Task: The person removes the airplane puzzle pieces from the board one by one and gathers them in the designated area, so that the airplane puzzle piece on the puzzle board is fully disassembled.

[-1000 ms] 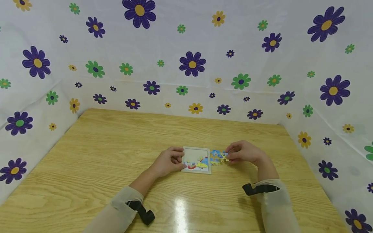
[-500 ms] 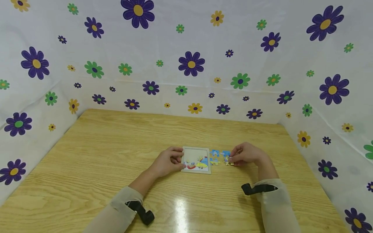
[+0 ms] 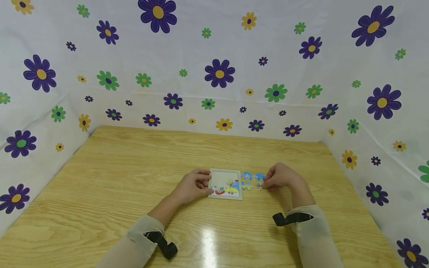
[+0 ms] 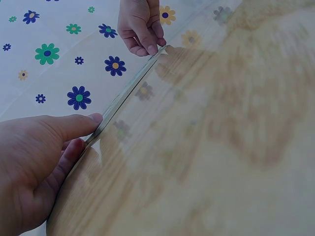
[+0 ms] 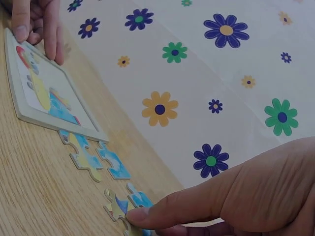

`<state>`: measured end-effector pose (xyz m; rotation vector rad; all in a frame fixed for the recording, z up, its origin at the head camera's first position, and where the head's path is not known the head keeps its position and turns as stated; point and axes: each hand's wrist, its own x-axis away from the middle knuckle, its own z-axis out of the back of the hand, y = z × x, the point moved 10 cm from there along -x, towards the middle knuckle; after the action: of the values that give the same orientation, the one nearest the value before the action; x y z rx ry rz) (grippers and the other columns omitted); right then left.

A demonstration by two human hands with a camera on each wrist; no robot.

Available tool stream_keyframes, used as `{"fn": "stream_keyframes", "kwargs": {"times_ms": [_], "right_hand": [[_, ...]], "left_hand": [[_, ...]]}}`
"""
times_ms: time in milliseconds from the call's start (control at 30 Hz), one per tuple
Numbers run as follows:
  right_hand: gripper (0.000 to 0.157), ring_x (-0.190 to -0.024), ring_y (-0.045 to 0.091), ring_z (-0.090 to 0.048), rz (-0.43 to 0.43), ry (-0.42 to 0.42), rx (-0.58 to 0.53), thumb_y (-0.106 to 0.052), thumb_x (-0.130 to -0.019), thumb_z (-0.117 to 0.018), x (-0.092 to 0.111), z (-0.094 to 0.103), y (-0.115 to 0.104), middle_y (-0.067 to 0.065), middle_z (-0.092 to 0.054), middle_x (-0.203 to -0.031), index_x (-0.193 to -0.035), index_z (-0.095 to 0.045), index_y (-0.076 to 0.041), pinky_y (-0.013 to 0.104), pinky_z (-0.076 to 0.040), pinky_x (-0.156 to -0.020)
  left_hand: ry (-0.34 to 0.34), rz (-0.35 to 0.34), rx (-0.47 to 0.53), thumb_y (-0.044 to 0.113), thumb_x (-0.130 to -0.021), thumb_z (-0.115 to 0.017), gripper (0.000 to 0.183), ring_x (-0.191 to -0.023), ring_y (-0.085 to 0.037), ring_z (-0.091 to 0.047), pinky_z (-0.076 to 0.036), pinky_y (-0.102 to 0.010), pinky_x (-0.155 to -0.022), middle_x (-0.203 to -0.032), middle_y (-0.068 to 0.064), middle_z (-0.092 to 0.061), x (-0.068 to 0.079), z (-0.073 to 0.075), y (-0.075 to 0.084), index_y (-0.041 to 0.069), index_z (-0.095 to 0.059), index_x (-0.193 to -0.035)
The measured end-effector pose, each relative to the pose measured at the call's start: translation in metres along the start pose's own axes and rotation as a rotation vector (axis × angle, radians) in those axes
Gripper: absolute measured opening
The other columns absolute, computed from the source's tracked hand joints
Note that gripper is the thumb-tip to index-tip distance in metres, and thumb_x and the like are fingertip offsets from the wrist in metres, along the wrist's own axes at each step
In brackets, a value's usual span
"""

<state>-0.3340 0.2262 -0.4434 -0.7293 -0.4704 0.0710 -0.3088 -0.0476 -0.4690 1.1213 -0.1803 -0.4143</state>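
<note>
My left hand [image 3: 193, 189] grips the left edge of a pale square puzzle tray [image 3: 222, 175], thumb at the lower corner. Fitted pieces with a red, yellow and blue picture fill the tray's lower part; its upper part shows bare backing. To the right, my right hand [image 3: 281, 176] pinches a yellow and purple jigsaw piece [image 5: 117, 205] close to the tabletop. The thumb covers part of that piece, and the other fingertips are mostly hidden in the right wrist view. Just beyond it lies a blue jigsaw piece [image 5: 141, 198].
Against the tray's right side lie a yellow-blue jigsaw piece [image 5: 81, 155] and a light-blue jigsaw piece [image 5: 114, 163]. Everything rests on a wood-grain table [image 3: 140, 156]. A white flower-print cloth [image 3: 187, 44] stands around the back and sides.
My right hand first moved the yellow piece right, away from its neighbours, then shifted slightly back left with it. The left hand and the tray have stayed put.
</note>
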Motion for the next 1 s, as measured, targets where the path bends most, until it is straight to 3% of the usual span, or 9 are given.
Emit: {"fn": "stream_keyframes", "kwargs": {"times_ms": [200,433,767,1000], "right_hand": [[0.022,-0.071,0.013,-0.063,0.081,-0.023,-0.078,-0.012,-0.086,-0.078,-0.006,0.002,-0.008,0.003,-0.069,-0.080,-0.098,-0.067,0.004,0.026,-0.056,-0.067],[0.033,-0.078,0.014,-0.068,0.134,-0.048,-0.168,-0.018,-0.089,-0.076,-0.012,-0.005,-0.015,0.005,-0.071,-0.090,-0.113,-0.068,0.004,0.028,-0.059,-0.073],[0.033,-0.082,0.018,-0.071,0.173,-0.126,-0.244,-0.019,-0.094,-0.071,-0.017,-0.036,-0.038,0.016,-0.071,-0.106,-0.117,-0.069,0.005,0.034,-0.061,-0.078],[0.029,-0.080,0.015,-0.069,0.145,-0.152,-0.192,-0.019,-0.098,-0.066,-0.019,-0.057,-0.047,0.014,-0.071,-0.107,-0.118,-0.070,0.002,0.030,-0.061,-0.077]], "left_hand": [[0.006,-0.008,0.008,0.012,-0.084,-0.081,0.051,-0.094,-0.017,-0.059,-0.054,-0.019,-0.077,-0.141,-0.014,-0.053,0.000,0.000,0.001,-0.005,-0.063,-0.129],[0.002,-0.007,0.002,0.012,-0.085,-0.081,0.051,-0.094,-0.016,-0.059,-0.054,-0.019,-0.078,-0.141,-0.013,-0.053,0.000,0.000,0.002,-0.005,-0.063,-0.130],[0.006,-0.009,-0.002,0.012,-0.084,-0.081,0.051,-0.093,-0.014,-0.059,-0.055,-0.019,-0.078,-0.141,-0.012,-0.053,0.000,0.001,0.002,-0.004,-0.064,-0.129],[0.003,-0.021,0.020,0.012,-0.084,-0.081,0.050,-0.094,-0.018,-0.060,-0.054,-0.019,-0.077,-0.140,-0.015,-0.053,-0.001,0.001,0.000,-0.006,-0.064,-0.128]]}}
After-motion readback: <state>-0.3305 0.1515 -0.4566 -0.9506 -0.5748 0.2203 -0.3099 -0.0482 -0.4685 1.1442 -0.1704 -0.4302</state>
